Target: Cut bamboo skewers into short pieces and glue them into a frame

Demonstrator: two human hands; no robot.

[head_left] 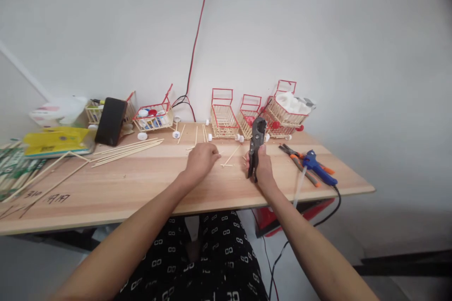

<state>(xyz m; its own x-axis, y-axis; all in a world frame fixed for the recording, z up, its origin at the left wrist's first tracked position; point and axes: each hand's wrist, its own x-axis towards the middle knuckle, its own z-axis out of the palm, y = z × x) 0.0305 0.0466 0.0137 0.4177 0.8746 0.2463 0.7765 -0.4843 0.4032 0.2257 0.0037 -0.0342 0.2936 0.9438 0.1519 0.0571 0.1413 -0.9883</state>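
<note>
Wooden table (148,188) against a white wall (318,33), seen from above the person's own forearms. Right hand (262,167) wrapped around the handles of a dark cutter (255,143), fingers clamped on it; the tool stands nearly upright, its head up and its lower end at the tabletop. Left hand (202,159) rests palm down on the table, fingers curled together over the end of a thin stick (231,156); whether they pinch it cannot be told. The stick lies between the two hands, crossing a shorter piece. Behind the hands, along the wall, stand three small stick-built carts (223,120) with red handles, the rightmost filled with white pieces. A fourth cart (154,116) holding bottle caps sits further left, beside a black phone (110,121). Long sticks (127,149) lie in a loose bundle left of centre. Right of the cutter lie orange-handled pliers (300,160) and a blue glue gun (319,169), its cord hanging over the table edge. A red wire (197,33) runs down the wall.
</note>
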